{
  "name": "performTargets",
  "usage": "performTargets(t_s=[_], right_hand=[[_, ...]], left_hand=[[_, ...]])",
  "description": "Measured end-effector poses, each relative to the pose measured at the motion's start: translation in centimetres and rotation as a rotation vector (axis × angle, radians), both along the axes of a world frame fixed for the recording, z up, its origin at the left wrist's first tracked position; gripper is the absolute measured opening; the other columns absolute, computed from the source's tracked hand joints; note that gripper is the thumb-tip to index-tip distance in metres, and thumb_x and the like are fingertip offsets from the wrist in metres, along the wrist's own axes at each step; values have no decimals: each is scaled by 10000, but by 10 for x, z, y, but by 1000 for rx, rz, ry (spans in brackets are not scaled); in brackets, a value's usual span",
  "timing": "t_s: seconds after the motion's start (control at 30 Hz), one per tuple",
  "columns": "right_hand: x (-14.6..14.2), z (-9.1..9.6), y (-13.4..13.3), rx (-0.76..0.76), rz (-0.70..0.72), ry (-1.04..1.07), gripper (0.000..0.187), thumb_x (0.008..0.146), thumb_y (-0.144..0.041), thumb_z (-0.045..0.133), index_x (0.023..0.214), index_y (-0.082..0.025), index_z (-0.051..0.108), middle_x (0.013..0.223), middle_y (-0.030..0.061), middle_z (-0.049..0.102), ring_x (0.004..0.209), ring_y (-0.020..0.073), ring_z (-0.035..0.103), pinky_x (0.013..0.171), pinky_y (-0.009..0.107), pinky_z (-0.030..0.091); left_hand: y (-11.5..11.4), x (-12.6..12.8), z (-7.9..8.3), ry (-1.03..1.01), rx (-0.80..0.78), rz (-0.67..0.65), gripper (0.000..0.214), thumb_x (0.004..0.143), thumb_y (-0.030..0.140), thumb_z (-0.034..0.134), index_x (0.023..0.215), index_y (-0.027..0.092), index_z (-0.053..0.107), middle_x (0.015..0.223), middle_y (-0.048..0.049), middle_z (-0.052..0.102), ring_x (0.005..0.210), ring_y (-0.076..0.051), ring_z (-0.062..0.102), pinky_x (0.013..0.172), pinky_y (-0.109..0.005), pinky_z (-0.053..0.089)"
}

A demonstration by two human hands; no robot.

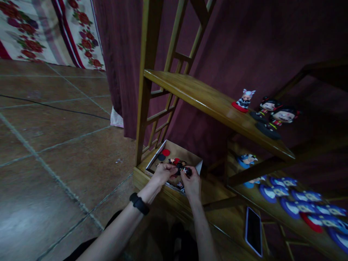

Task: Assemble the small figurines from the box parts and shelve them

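Over an open cardboard box on the low shelf, both of my hands are close together. My right hand is closed on a small black-haired figurine. My left hand, with a black band on its wrist, pinches a dark piece against the figurine; it looks like a round black base, but the fingers partly hide it. Inside the box lie a red disc, a dark disc and several small figurines, some of them behind my hands.
A wooden upper shelf juts out above the box, bearing a white-haired figurine and two black-haired figurines. Lower right, several blue-and-white figurines stand on another shelf. A phone lies near them. A cable crosses the tiled floor.
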State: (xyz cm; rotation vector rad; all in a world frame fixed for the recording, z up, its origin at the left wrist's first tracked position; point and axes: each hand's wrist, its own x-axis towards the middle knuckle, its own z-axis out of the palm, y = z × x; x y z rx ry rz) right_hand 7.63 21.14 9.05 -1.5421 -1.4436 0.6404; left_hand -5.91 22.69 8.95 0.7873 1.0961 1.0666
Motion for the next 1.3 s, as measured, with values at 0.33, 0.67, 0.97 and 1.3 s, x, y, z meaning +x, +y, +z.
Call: performTargets(t_s=[0.33, 0.67, 0.97, 1.3], right_hand=[[1, -8, 2, -20, -53, 91, 250, 696, -373, 570, 885, -212, 603, 802, 31, 679, 715, 179, 620, 648, 278, 489], [3, -8, 2, -33, 74, 44, 251, 709, -336, 572, 930, -218, 589, 839, 30, 675, 763, 181, 623, 691, 294, 496], [8, -3, -2, -30, 235, -23, 203, 731, -296, 542, 922, -243, 584, 824, 10, 652, 742, 168, 608, 677, 283, 486], [14, 3, -4, 9, 334, -98, 217, 745, -284, 529, 937, -233, 614, 856, 24, 644, 783, 174, 588, 697, 288, 480]], left_hand=[[-7, 8, 3, -11, 32, 66, 221, 552, 296, 761, 685, 124, 718, 566, -27, 645, 512, -104, 549, 523, -214, 433], [-5, -5, 9, -46, -91, 10, 178, 548, 260, 777, 593, 126, 669, 527, -23, 625, 514, -125, 581, 582, -265, 488], [-5, -12, 14, -31, -143, -33, 127, 538, 174, 758, 579, 125, 648, 564, -42, 651, 547, -141, 607, 610, -279, 516], [-1, -10, 4, -54, -174, -87, 261, 493, 263, 789, 620, 96, 633, 598, -76, 667, 531, -150, 610, 569, -273, 511]])
